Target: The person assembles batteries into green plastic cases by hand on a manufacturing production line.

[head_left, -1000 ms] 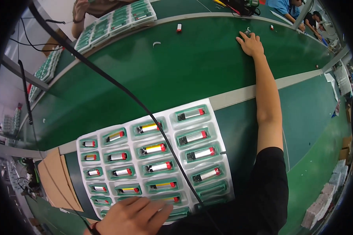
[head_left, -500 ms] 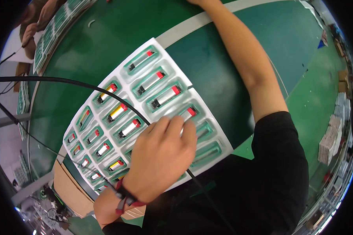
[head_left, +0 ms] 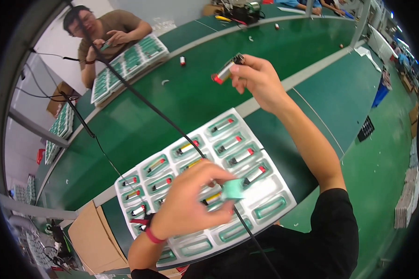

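Note:
My left hand (head_left: 186,200), with a red wristband and motion-blurred, is over a white tray (head_left: 271,183). Its thumb and fingers pinch a translucent teal plastic shell (head_left: 233,189), also smeared. Raised beyond the tray, my right hand (head_left: 260,79) grips a small cylindrical component (head_left: 226,72) with a silver body, a red end and a dark end. Many tray pockets hold teal shells with similar silver or yellow components, such as the component (head_left: 255,176) beside my left hand. Nearer me, a shell (head_left: 270,208) has no component in it. My left hand hides the tray's middle.
A green belt (head_left: 139,125) runs behind the tray, with a loose red-and-white component (head_left: 182,61) on it. Across it, a person (head_left: 118,30) works at another filled tray (head_left: 130,63). Cardboard (head_left: 93,232) lies at left. A black cable (head_left: 158,111) crosses the view.
The view has tilted up and shows more of the belt. My left hand has lifted a teal shell from the tray. My right hand, formerly cut off at the top, now shows holding a component.

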Demonstrator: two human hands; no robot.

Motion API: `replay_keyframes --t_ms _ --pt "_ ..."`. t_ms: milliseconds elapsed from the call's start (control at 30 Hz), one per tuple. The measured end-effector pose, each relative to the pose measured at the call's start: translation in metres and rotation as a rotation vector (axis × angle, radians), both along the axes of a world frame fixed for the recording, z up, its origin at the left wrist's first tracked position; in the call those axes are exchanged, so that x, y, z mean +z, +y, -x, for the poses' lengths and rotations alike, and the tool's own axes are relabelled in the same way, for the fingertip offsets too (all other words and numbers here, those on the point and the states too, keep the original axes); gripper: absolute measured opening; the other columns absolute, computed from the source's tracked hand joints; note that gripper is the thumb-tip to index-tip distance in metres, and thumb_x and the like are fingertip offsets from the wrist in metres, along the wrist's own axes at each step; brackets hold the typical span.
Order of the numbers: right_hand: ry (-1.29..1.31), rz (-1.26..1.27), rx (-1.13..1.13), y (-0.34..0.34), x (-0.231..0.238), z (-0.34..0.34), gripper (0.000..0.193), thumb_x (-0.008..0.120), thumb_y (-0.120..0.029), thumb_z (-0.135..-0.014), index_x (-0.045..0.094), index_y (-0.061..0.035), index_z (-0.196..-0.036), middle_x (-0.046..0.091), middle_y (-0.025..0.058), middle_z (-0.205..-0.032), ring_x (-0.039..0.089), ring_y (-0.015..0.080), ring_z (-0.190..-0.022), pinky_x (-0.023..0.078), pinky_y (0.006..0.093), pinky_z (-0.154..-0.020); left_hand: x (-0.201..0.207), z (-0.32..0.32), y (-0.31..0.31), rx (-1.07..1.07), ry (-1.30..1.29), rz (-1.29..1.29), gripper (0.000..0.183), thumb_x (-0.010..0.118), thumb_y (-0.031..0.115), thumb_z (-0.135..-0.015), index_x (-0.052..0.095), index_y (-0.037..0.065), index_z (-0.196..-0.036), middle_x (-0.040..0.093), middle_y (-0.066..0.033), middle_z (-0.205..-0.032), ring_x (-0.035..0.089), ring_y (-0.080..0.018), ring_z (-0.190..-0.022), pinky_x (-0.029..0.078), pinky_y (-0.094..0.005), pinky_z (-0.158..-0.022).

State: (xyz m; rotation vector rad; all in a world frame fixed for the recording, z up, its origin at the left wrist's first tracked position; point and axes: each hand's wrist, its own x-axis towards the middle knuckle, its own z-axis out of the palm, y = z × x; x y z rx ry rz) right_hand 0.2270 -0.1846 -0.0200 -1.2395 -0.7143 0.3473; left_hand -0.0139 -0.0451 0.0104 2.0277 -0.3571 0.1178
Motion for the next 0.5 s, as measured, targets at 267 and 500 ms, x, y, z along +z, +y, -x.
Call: replay_keyframes --t_ms 267,500 --pt "0.054 -0.1 0.344 0.035 0.034 0.086 0.016 0.06 -0.016 -0.088 0.057 -0.0005 -0.091 0.065 0.0142 -0.083 0.063 0.0155 -0.067 0.049 0.0253 -0.05 -0.004 0.067 0.082 0.3 -0.077 0.443 0.037 0.071 0.007 -0.068 0.05 0.003 -0.098 0.065 -0.0179 -0.101 0.06 -0.0226 -0.094 0.044 -0.0364 -0.092" --pt "0.306 0.173 0.642 0.041 0.03 0.138 0.018 0.057 -0.016 -0.094 0.062 0.0011 -0.094 0.056 0.0004 -0.067 0.05 0.0056 -0.051 0.038 0.0201 -0.044 -0.018 0.072 0.091 0.273 -0.059 0.969 0.026 0.057 0.001 -0.07 0.045 0.004 -0.093 0.057 -0.0104 -0.078 0.059 -0.0222 -0.076 0.047 -0.0335 -0.073"
